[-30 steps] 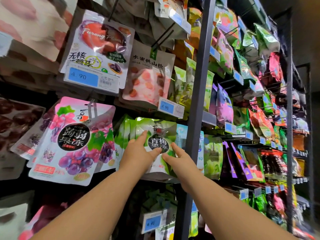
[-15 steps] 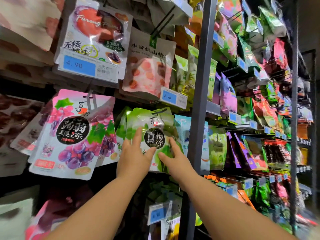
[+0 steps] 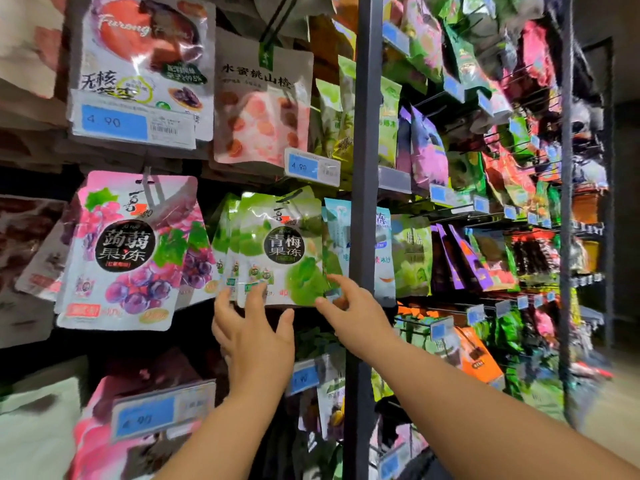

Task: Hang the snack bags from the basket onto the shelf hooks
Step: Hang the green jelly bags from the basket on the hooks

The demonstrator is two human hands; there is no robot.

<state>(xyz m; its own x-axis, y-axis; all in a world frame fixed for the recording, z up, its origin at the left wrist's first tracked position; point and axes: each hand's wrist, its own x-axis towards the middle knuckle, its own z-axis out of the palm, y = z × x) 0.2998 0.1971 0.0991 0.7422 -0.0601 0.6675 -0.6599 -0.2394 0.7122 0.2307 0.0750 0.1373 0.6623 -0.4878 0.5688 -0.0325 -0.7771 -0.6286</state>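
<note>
A green plum-jelly snack bag hangs on a shelf hook at the middle of the rack, at the front of a row of like green bags. My left hand is just under its lower left corner, fingers spread and straight, fingertips at the bag's bottom edge. My right hand reaches to the lower right corner, fingers extended and touching the bag's edge. Neither hand grips anything. The basket is out of sight.
A pink grape-jelly bag hangs to the left, a peach snack bag above. A dark upright shelf post stands just right of the green bag. Blue price tags stick out on hook ends. More bags fill the rack rightwards.
Both hands have slid down off the green bag's face to its bottom corners and opened. The bag now hangs free on its hook. The view has moved closer.
</note>
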